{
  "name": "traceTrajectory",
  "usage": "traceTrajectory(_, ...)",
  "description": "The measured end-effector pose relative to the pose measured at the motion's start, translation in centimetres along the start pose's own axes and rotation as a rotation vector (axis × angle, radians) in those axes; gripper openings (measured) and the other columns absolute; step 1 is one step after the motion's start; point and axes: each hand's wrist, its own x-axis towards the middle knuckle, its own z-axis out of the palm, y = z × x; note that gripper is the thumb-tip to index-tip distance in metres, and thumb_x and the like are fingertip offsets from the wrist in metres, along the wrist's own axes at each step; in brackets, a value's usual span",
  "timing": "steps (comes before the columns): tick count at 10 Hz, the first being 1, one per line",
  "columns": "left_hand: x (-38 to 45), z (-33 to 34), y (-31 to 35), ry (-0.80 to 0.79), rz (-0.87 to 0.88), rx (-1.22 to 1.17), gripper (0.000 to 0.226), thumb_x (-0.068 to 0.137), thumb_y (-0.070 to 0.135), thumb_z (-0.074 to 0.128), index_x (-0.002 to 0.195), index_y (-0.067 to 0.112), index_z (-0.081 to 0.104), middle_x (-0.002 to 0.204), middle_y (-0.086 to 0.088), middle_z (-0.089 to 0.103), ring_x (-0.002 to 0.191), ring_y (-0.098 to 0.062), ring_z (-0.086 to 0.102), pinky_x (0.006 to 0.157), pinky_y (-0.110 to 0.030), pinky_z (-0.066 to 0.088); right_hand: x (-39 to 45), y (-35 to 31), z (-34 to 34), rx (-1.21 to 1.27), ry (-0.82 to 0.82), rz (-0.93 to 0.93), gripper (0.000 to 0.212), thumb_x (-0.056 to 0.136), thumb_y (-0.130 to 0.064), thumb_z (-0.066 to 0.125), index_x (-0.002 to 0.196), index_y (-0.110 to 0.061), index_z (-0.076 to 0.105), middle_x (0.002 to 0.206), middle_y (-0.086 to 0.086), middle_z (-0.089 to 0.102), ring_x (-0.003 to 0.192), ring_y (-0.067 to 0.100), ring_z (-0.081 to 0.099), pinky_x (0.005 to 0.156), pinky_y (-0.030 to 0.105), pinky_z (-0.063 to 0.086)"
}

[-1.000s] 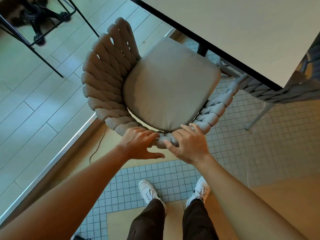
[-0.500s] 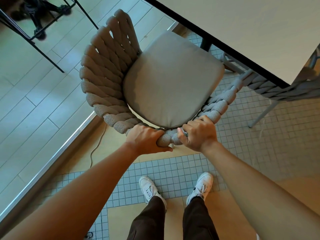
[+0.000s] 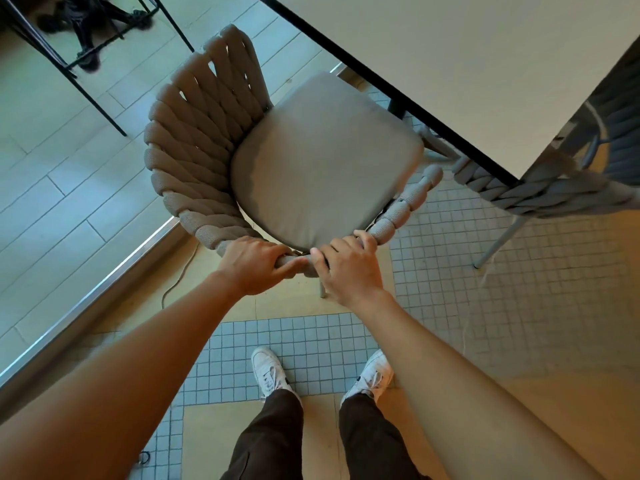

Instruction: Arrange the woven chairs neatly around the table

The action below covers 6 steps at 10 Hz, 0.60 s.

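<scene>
A woven chair (image 3: 201,140) with thick taupe rope weave and a grey seat cushion (image 3: 322,161) stands right in front of me, beside the pale table (image 3: 467,64) with its dark edge. My left hand (image 3: 254,268) and my right hand (image 3: 346,268) both grip the nearest part of the chair's woven rim, side by side. The cushion's far corner lies under the table edge. A second woven chair (image 3: 540,192), greyer, is tucked at the table's right corner, mostly hidden by the tabletop.
A metal threshold strip (image 3: 104,282) runs diagonally at left, dividing plank flooring from the tiled area. Black thin-legged furniture (image 3: 86,29) stands at the top left. A thin cord (image 3: 180,275) lies on the floor under the chair. My white shoes (image 3: 270,372) stand on small blue tiles.
My hands went from resting open on the chair's rim to gripping it. The chair has since shifted slightly, with its cushion a little further under the table edge.
</scene>
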Motion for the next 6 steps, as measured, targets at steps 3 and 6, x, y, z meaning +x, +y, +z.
traceTrajectory(3,-1.5,-0.5,4.7,-0.072,-0.346,0.039,0.081,0.094,0.077,0.006,0.120,0.031,0.067,0.116,0.001,0.072,0.117,-0.021,0.060,0.107,-0.044,0.037,-2.0,1.8,-3.5,0.027,-0.349,-0.199,0.059,0.106,-0.047,0.033,0.157,-0.017,0.032,0.165,0.003,0.030,0.154,0.025,0.015,0.124,0.051,-0.003)
traceTrajectory(6,-2.3,-6.6,8.2,-0.039,-0.473,-0.040,0.076,0.092,0.080,0.022,0.135,0.028,0.058,0.135,-0.004,0.063,0.126,-0.026,0.057,0.104,-0.045,0.043,-1.7,2.5,-9.5,0.068,-0.532,-0.179,0.060,0.101,-0.062,0.022,0.135,-0.029,0.059,0.140,0.000,0.058,0.136,0.024,0.045,0.111,0.050,0.033)
